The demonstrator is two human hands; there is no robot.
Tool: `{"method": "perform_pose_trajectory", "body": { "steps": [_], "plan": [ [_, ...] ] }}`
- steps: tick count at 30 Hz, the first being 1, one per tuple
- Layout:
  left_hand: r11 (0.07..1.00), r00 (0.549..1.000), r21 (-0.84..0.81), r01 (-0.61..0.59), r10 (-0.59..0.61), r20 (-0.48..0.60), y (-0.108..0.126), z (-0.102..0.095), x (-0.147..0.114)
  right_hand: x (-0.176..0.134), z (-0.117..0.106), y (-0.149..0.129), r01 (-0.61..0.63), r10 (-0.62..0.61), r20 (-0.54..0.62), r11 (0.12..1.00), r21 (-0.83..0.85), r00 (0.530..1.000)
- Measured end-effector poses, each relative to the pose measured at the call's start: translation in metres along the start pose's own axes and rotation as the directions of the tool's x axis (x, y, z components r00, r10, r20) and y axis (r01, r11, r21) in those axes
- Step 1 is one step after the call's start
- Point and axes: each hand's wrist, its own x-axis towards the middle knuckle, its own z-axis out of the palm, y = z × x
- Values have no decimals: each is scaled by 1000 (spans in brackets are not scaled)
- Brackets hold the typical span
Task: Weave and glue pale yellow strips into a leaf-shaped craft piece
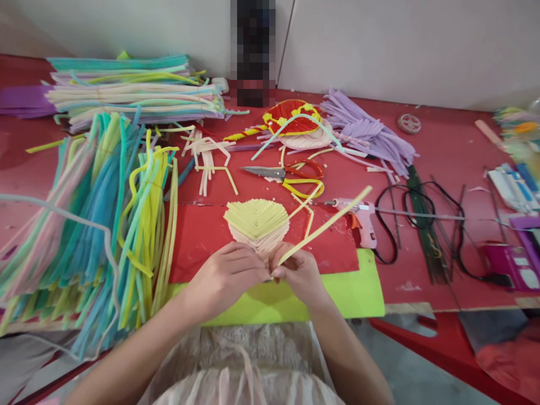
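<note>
A pale yellow pipe cleaner (333,222) slants up to the right from my right hand (300,274), which pinches its lower end between thumb and fingers. My left hand (230,278) is closed, its fingertips meeting those of the right; what they pinch is hidden. Just beyond both hands lies a leaf-shaped piece (257,219) of pipe cleaners, yellow above and pale pink below, its lower tip partly covered by the fingers. A red sheet (202,242) lies under it, on top of a lime-green sheet (350,298). Scissors (287,173) with red and yellow handles lie beyond, blades partly apart.
Bundles of coloured pipe cleaners (97,197) fill the left side, with more stacked (135,95) behind. A red-and-yellow fan (291,119) and purple pipe cleaners (371,132) lie at the back. To the right are a pink glue gun (363,222), its black cord and a tape roll (409,123).
</note>
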Motion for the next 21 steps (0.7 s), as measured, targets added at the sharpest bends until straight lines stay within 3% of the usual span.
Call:
{"method": "perform_pose_trajectory", "body": {
  "steps": [10, 15, 18, 21],
  "plan": [
    [999, 999, 50, -9, 7, 52, -5, -8, 0, 3, 3, -4, 58, -59, -18, 997, -45, 998],
    [994, 996, 109, -21, 12, 84, -6, -10, -4, 2, -1, -4, 9, -12, -33, 994, -106, 999],
    [988, 994, 151, -32, 16, 106, -7, -15, -5, 2, -8, -6, -18, -3, -143, 989, -147, 990],
    [972, 994, 232, -34, 10, 107, -12, -17, -8, 6, -13, -6, -41, -41, -316, 968, -249, 948]
  ]
}}
